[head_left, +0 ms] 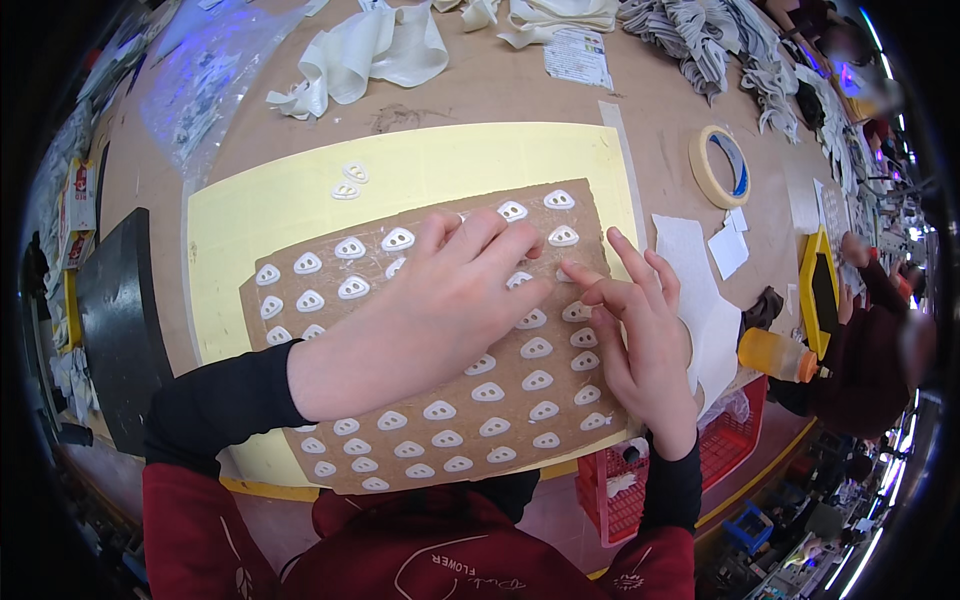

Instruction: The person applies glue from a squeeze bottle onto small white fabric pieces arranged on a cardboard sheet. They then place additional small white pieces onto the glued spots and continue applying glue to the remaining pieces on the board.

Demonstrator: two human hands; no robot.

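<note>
A flat brown cardboard sheet (510, 366) is laid on a larger pale yellow sheet (250, 222), which is spread over the brown-topped bench (645, 110). The cardboard's long axis is directed from left to right, with its right end tilted away from the person. Rows of white rounded-triangular pieces with two holes (537, 379) are set on it; their long axes are turned roughly left to right, most angled slightly upward at the right. Two more such pieces are placed on the yellow sheet, beyond the cardboard's far edge.

The left hand (460, 270) is held over the cardboard's upper middle, fingers bent; whether anything is gripped cannot be told. The right hand (640, 325) is held partly open at the right edge, thumb and index finger parted near the white pieces.
</note>
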